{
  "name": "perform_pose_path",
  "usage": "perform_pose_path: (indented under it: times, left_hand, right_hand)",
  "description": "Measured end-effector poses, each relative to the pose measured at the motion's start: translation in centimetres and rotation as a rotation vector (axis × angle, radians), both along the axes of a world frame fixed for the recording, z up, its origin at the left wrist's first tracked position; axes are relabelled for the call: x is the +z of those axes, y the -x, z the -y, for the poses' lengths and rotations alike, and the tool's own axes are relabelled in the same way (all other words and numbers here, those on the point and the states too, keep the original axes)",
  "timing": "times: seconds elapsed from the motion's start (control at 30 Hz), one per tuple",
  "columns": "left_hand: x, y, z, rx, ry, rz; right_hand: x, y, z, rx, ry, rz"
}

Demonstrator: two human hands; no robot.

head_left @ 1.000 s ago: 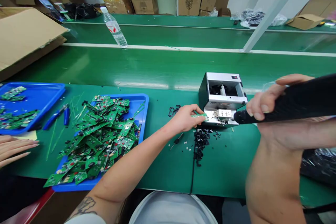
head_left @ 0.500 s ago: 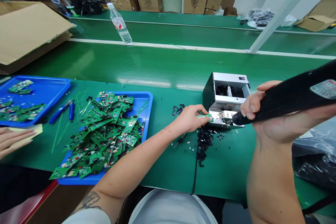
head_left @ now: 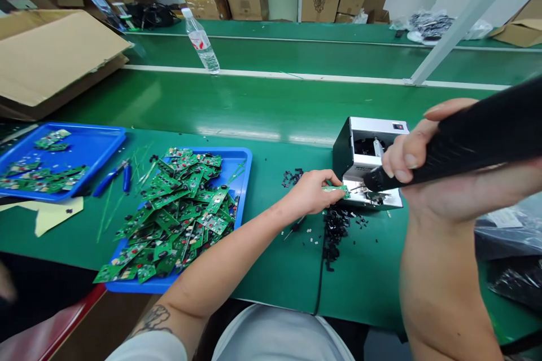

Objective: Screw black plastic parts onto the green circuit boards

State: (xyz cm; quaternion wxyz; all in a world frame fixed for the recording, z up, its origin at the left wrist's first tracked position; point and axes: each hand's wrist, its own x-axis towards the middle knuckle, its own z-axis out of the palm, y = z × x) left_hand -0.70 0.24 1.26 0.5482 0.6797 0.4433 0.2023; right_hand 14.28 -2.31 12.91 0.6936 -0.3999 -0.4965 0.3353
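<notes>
My left hand pinches a small green circuit board at the front left of a screw feeder, a black and silver box. In my right hand is a black electric screwdriver, held nearly level with its nose to the left. Its thin bit lies over the feeder's front ledge, close to the board; whether they touch I cannot tell. Black plastic bits are heaped just below the feeder. To the left, a blue tray holds a heap of green circuit boards.
A second blue tray with boards stands far left, beside blue-handled cutters and yellow paper. A black cable runs to the table's front edge. A water bottle and a large cardboard box stand behind.
The screwdriver's nose has moved left and up a little, from the feeder's ledge towards the board. Another person's hand has left the yellow paper. The view has shifted slightly.
</notes>
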Motion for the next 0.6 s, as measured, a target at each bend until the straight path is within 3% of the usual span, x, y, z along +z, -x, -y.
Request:
perform_pose_path:
  times: [0.1,0.27,0.6]
  left_hand:
    - [0.0,0.0,0.0,-0.003,-0.020,-0.012]
    - [-0.5,0.0,0.0,-0.007,-0.047,-0.002]
    - [-1.0,0.0,0.1,-0.013,-0.013,0.017]
  right_hand:
    - [-0.2,1.0,-0.9,0.066,-0.111,-0.040]
    - [-0.9,0.5,-1.4,0.171,-0.041,-0.108]
    - [-0.7,1.3,-1.1,0.158,0.004,-0.061]
